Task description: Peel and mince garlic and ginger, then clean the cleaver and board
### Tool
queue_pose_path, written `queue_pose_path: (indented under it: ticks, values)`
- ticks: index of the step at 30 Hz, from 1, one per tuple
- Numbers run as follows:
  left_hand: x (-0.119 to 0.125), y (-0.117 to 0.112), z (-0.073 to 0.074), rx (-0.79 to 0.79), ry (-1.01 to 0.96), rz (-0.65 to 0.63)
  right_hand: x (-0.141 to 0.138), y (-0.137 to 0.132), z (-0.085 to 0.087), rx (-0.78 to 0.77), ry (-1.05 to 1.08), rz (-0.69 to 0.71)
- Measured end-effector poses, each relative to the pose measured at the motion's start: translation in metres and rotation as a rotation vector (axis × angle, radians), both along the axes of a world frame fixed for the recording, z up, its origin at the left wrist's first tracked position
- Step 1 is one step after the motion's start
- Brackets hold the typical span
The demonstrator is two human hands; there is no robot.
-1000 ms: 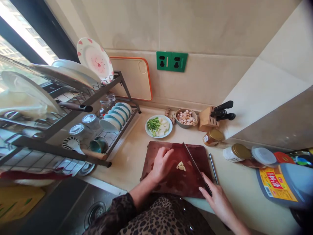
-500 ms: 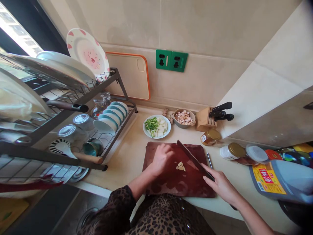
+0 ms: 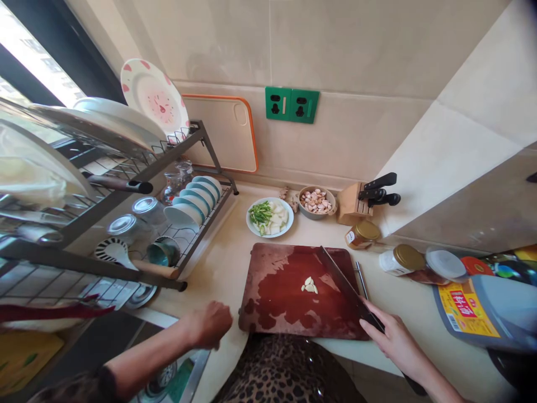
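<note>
Held the knife (image 3: 348,288) in the right hand (image 3: 394,338), with thumb and fingers clamped around the handle. Had the blade slanting up and to the left across the right-hand part of the dark red cutting board (image 3: 283,271). Could not tell for certain, from so high an angle, between resting on the board and hovering just above it. Had the left hand (image 3: 213,323) off the board, near the front left corner, over the counter (image 3: 213,252), with fingers curled together into a loose fist.

Saw the peeled garlic cloves (image 3: 309,286) in a small cluster on the board, right of its middle, apart from both the blade and the hands. Noticed wet patches around them.

Behind the board, found a plate (image 3: 269,235) of chopped greens (image 3: 260,214) and white pieces (image 3: 277,217), then ginger (image 3: 290,200), then a bowl (image 3: 314,216) of unpeeled cloves (image 3: 316,200), and beside that a wooden knife block (image 3: 347,206). Saw an amber jar (image 3: 363,234) just in front of the block, and a large jug (image 3: 507,313) farther right. Had the dish rack (image 3: 182,149) on the left, with small bowls (image 3: 183,216) standing in a row.
</note>
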State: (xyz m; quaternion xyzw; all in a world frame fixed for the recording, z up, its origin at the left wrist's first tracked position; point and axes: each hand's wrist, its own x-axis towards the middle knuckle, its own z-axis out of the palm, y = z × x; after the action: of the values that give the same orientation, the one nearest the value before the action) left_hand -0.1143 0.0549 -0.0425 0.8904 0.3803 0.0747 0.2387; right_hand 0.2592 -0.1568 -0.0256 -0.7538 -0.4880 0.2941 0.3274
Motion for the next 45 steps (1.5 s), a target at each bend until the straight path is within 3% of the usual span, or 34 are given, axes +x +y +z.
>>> queue_pose_path:
  ticks: [1, 3, 5, 7, 9, 11, 14, 16, 20, 26, 32, 42, 45]
  values:
    - [-0.006, -0.002, 0.015, -0.001, 0.096, -0.123, 0.002, 0.001, 0.0, -0.029, -0.022, 0.034]
    - [0.01, -0.004, 0.047, 0.061, 0.184, -0.278, 0.003, 0.012, 0.003, -0.099, -0.078, 0.13]
    - [0.054, -0.001, 0.071, 0.187, 0.081, -0.396, -0.001, 0.031, 0.009, -0.138, -0.137, 0.257]
    - [0.104, 0.005, 0.077, 0.302, -0.001, -0.475, -0.007, 0.051, 0.019, -0.146, -0.196, 0.381]
    - [0.142, 0.014, 0.065, 0.32, 0.03, -0.501, -0.011, 0.068, 0.028, -0.159, -0.245, 0.466]
    - [0.164, 0.021, 0.043, 0.256, 0.137, -0.51, -0.011, 0.078, 0.033, -0.175, -0.266, 0.509]
    - [0.176, 0.024, 0.018, 0.161, 0.263, -0.467, -0.006, 0.082, 0.027, -0.161, -0.214, 0.552]
    - [0.18, 0.02, 0.012, 0.149, 0.29, -0.428, -0.003, 0.079, 0.014, -0.152, -0.183, 0.534]
    - [0.185, 0.012, 0.015, 0.16, 0.288, -0.412, -0.001, 0.073, -0.002, -0.176, -0.212, 0.479]
    - [0.178, 0.024, 0.017, 0.158, 0.248, -0.41, -0.013, 0.074, 0.013, -0.167, -0.251, 0.46]
    - [0.177, 0.016, 0.005, 0.244, 0.27, -0.461, -0.026, 0.059, -0.003, -0.271, -0.312, 0.404]
    - [0.17, 0.023, 0.001, 0.279, 0.261, -0.515, -0.051, 0.049, -0.006, -0.343, -0.309, 0.31]
    - [0.17, 0.026, 0.003, 0.268, 0.25, -0.519, -0.048, 0.054, 0.003, -0.333, -0.287, 0.333]
